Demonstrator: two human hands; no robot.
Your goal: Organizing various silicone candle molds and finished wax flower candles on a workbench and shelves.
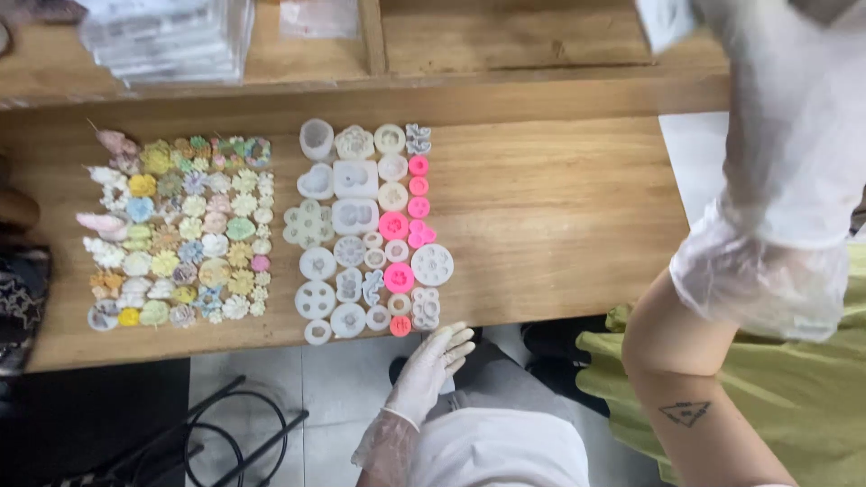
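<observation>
White and pink silicone moulds grouped mid-worktop, nearest one just off gloved left hand at 11 o'clock. Left fingers loosely spread at worktop's near edge, gripping nothing. At 9 o'clock of moulds, pastel cast flowers in rows. Gloved right hand raised at 3 o'clock, blurred, cannot tell fingers' state. Stacked clear boxes at 11 o'clock on shelf.
</observation>
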